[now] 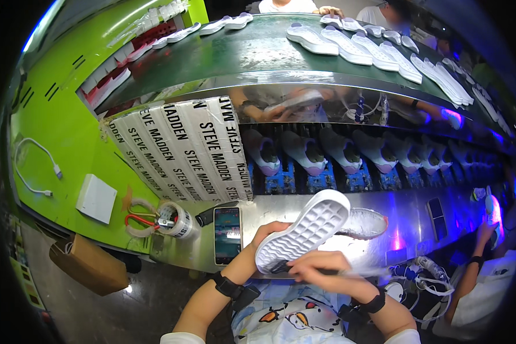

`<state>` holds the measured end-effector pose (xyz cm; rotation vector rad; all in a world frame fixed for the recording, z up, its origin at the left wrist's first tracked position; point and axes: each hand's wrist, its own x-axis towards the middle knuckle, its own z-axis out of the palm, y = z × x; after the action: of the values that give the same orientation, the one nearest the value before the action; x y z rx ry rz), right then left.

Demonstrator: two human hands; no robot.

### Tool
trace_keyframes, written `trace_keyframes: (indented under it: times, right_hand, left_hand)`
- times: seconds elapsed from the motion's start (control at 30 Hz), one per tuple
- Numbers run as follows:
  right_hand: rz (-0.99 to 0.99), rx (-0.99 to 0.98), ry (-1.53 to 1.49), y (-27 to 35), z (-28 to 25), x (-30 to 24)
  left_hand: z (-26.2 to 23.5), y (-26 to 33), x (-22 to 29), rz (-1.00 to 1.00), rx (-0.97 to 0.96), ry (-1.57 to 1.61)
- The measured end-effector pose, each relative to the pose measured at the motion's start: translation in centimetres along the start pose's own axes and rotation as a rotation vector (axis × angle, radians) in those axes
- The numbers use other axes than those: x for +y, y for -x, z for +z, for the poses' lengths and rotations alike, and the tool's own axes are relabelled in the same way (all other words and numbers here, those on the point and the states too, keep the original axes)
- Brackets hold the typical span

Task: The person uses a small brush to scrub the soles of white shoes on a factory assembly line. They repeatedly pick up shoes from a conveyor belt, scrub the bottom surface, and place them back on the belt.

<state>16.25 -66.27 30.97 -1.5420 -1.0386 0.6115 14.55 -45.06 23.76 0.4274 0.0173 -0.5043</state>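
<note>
My left hand [268, 232] is closed around the left edge of a white shoe sole [305, 230], tilted up in front of me. Its face with a grid of square hollows and a raised rim is turned toward me. My right hand [321, 268] grips a thin dark brush-like tool [280, 266]. The tool's dark tip touches or nearly touches the sole's lower end, and its far end is smeared by motion. Behind the sole, a greyish shoe [366, 223] lies on the brightly lit metal bench [269, 210], partly hidden by the sole.
A phone [227, 235] and a tape-wrapped cup [178, 221] with scissors stand on the left. Behind is a printed board [183, 149]. Shoes [307, 153] line a lower shelf; white soles [350, 47] lie on a green belt [258, 43]. A co-worker's hand [484, 230] is at right.
</note>
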Motion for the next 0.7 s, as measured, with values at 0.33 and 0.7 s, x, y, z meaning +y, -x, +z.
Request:
trace_keyframes:
  times: [0.33,0.7]
  right_hand:
    - [-0.213,-0.178,0.355,0.7,-1.5,-0.9]
    - [0.099,0.259,0.212,4.9,-7.8,1.4]
  left_hand:
    - [7.6,3.9,0.1,0.230,0.084,-0.919]
    - [3.0,-1.3,0.1,-0.185,0.320,-0.593]
